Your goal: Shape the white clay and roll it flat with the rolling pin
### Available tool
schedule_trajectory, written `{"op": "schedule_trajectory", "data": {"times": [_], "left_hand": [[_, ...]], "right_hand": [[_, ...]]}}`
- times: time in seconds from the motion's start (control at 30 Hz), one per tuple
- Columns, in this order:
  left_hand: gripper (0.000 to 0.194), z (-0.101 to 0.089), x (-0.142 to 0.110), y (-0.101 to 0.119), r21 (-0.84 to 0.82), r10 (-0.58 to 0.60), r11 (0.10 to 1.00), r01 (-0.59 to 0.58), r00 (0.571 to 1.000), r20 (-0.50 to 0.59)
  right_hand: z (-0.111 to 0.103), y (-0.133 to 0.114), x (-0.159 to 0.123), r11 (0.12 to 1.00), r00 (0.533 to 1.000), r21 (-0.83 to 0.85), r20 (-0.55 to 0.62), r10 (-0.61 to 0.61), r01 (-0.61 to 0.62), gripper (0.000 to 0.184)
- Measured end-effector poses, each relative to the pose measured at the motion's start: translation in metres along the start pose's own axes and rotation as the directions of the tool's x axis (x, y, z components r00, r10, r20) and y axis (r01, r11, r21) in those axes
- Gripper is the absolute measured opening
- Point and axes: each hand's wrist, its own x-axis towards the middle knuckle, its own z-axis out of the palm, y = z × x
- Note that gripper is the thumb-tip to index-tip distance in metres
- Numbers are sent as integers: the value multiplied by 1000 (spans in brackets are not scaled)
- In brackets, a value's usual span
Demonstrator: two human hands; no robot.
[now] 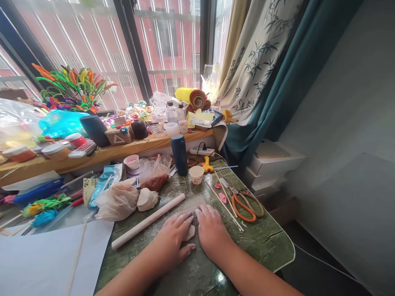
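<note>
My left hand (pixel 175 235) lies palm down on a thin grey sheet (pixel 197 202), its fingers stretched forward and its thumb apart. A small flat piece of white clay (pixel 191 233) shows beside its index finger, partly covered by the hand. Close by on the right, my right hand (pixel 211 230) rests on the same sheet with fingers extended and slightly bent. Whatever lies beneath the palms is hidden. White residue marks the fingers. A pale rolling pin (pixel 148 222) lies diagonally left of the hands, near a lump of white clay (pixel 147 200).
Orange-handled scissors (pixel 244 209) and thin wooden sticks (pixel 224 206) lie to the right. A paper cup (pixel 196 175), a dark blue cylinder (pixel 179 155) and a yellow glue gun (pixel 207 165) stand behind. Plastic bags (pixel 119 200) and white paper (pixel 46 259) occupy the left.
</note>
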Motion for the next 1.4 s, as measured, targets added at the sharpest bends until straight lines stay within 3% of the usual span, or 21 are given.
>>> {"op": "schedule_trajectory", "data": {"times": [0.17,0.27,0.43,0.63,0.93,1.13,1.23,1.4], "left_hand": [[48,18,-3,-1,-11,55,998,-56,994,-95],[50,11,-2,-2,-71,89,993,-96,991,-95],[50,-4,-4,-2,-161,176,971,-175,984,-8],[55,-6,-8,-6,-188,252,952,-240,967,43],[39,-6,-21,-7,-126,234,965,-231,972,7],[34,-4,-34,-12,-43,226,973,-228,973,-44],[28,0,-38,-19,34,228,974,-225,966,-121],[25,3,-23,-25,121,187,979,-161,952,-244]], "right_hand": [[-7,-2,1,1000,998,5,54,27,-28,47],[-7,-2,2,999,997,-2,61,43,-43,46],[-5,-2,3,998,994,-4,92,61,-61,47],[-7,-2,6,997,992,3,102,71,-72,46],[-10,-3,5,999,995,3,88,38,-39,46],[-6,-2,5,999,995,9,88,45,-46,45],[-4,-1,6,999,995,3,85,42,-42,45],[-5,-6,6,998,991,-34,121,65,-61,46]]}}
